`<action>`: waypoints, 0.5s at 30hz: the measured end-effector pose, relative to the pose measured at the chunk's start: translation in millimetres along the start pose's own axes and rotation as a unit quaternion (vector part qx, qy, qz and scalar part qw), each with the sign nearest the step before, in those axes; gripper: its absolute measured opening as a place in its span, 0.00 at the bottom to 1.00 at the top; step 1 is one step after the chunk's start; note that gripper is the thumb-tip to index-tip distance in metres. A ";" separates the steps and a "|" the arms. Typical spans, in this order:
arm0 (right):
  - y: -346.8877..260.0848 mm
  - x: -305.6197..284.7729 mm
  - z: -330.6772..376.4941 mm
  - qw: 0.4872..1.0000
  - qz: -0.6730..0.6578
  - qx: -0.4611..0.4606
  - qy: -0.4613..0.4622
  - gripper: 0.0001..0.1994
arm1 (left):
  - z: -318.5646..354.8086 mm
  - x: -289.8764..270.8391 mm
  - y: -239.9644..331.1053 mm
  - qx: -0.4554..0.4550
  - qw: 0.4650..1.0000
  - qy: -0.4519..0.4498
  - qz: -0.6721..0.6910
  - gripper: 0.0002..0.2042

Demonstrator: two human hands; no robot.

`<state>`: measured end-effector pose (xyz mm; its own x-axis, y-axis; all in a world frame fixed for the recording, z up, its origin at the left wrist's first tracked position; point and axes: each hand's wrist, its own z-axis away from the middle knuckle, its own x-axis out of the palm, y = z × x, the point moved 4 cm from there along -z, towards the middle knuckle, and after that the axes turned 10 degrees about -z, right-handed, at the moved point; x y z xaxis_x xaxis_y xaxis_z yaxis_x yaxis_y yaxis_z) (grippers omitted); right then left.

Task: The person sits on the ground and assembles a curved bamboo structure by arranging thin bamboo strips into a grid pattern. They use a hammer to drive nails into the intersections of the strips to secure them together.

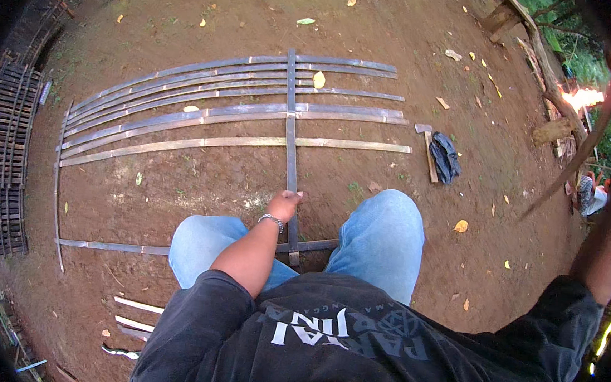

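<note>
My left hand [285, 205], with a metal bracelet at the wrist, is closed on a dark bamboo strip [291, 157] running away from me. This strip lies across several long bamboo slats [216, 141] spread side by side. Its near end crosses another slat [312, 246] between my knees. At the right rim my right arm [601, 239] is raised. A long, dark, blade-like tool [571, 169], smeared by motion, slants down from my right hand, which is mostly lost in the dark rim. A thin upright slat [60, 186] meets the left ends.
Right of the slats lie a wooden-handled hatchet or hammer [431, 158] and a black plastic bag [445, 159]. A dark slatted bamboo panel [5, 156] stands at the far left. Short pale strips [140, 306] lie at lower left. Logs [553, 131] and a bright fire-like glow [584, 98] are at upper right.
</note>
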<state>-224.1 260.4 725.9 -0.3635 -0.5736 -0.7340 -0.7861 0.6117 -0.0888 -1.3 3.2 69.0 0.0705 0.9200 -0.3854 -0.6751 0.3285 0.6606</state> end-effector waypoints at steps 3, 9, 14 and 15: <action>64.0 81.6 100.0 0.994 -0.026 0.066 -0.086 0.24 | -13.8 -18.3 -63.9 -0.025 0.993 0.054 -0.098 0.26; 115.1 133.9 328.6 0.928 0.008 0.199 -0.315 0.28 | -43.4 25.5 -84.8 -0.056 0.991 0.007 -0.120 0.25; 119.5 107.4 498.1 0.832 0.032 0.296 -0.468 0.32 | -46.9 24.1 -84.4 -0.089 0.985 0.060 -0.136 0.28; 117.0 99.5 522.9 0.798 0.056 0.311 -0.513 0.33 | -44.6 24.8 -81.5 -0.099 0.984 0.044 -0.138 0.31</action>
<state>-90.9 559.7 290.4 0.4376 0.0579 -0.8973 -0.2619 0.9629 -0.0655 22.8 -10.3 -23.1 0.2133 0.7766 -0.5928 -0.7695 0.5074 0.3878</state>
